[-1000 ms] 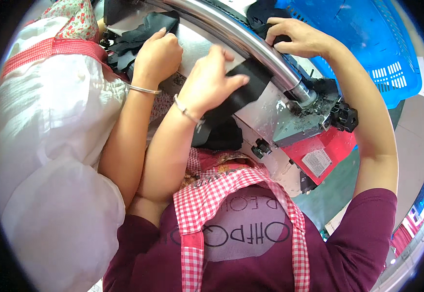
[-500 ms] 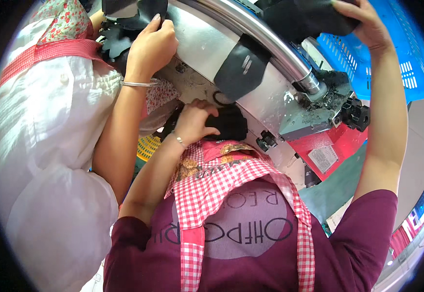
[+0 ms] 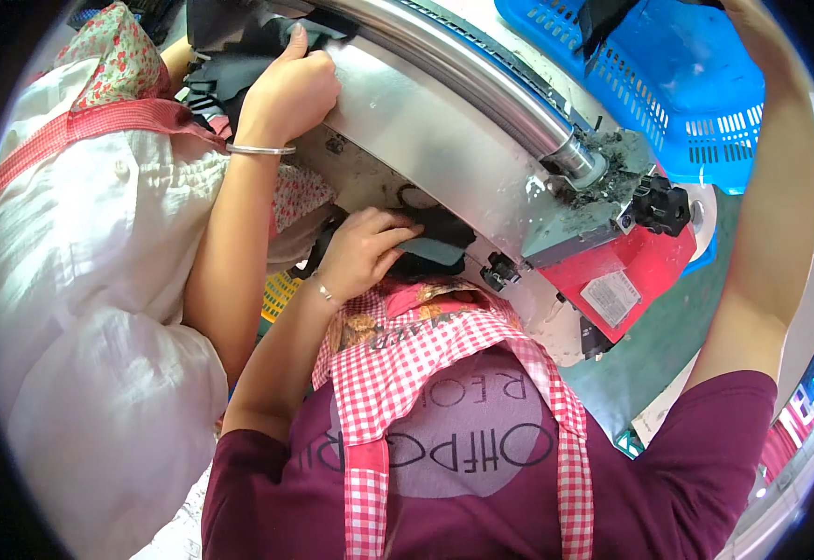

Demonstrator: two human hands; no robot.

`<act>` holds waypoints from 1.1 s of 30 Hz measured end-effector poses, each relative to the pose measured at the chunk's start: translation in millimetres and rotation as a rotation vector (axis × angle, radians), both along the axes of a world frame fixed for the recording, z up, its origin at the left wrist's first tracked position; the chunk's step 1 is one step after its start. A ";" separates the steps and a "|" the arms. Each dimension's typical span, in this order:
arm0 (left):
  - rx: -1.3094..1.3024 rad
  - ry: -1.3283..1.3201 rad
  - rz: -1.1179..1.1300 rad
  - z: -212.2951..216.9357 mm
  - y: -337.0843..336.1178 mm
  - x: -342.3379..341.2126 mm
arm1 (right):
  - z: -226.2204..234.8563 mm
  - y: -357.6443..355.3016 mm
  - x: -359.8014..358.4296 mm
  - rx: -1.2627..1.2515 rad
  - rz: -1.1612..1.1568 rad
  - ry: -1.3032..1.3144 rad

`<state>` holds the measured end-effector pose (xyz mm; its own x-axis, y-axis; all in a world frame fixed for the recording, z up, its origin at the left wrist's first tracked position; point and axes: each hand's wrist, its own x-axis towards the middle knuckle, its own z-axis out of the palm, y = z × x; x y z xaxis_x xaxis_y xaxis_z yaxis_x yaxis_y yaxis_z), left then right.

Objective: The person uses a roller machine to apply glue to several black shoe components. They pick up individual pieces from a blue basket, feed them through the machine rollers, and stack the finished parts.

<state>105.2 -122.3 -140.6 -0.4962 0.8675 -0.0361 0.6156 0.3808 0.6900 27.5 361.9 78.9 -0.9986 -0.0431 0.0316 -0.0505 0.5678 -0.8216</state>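
My left hand (image 3: 365, 250) is low at the front of the metal machine, thumb and fingers closed on the edge of a black sheet piece (image 3: 435, 250) at a dark stack by my apron. The sheet's lifted face looks greyish. At the top right, my right hand (image 3: 745, 13) reaches over a blue basket (image 3: 696, 98). A limp black sheet (image 3: 601, 21) hangs beside it along the picture's upper edge and appears to be in its grip. The fingertips are cut off by the edge.
A shiny roller (image 3: 482, 79) spans the machine's metal bed (image 3: 426, 140). Black knobs (image 3: 659, 205) and dark scraps sit at its right end, above a red panel (image 3: 626, 280). On the left, a co-worker's hand (image 3: 293, 91) rests by black pieces. A yellow basket (image 3: 279, 294) stands below.
My right hand has moved right and up with its black sheet, over the blue basket. The black piece on the metal bed is gone from there. My left fingers have lifted a sheet's edge.
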 end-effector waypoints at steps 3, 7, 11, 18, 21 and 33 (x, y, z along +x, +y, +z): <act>0.139 -0.503 0.265 50.2 6.0 -0.4 | -15.0 -29.4 -9.9 0.257 -0.183 0.047; 0.061 -0.770 0.457 90.7 37.3 -38.2 | -101.9 -33.1 -31.7 0.598 0.312 0.179; -0.047 -0.302 0.389 65.6 78.5 -70.5 | -172.9 -68.0 -16.4 0.461 0.520 -0.127; -0.056 -0.145 0.303 81.0 57.4 -61.9 | -166.6 -66.5 -8.7 -0.025 0.202 -0.601; -0.292 -0.692 0.461 48.9 11.3 -41.1 | -171.0 -29.9 -8.7 -0.540 0.037 -0.650; -0.249 0.026 0.081 -59.7 19.2 12.0 | -9.6 -25.5 -6.0 -0.553 -0.050 -0.109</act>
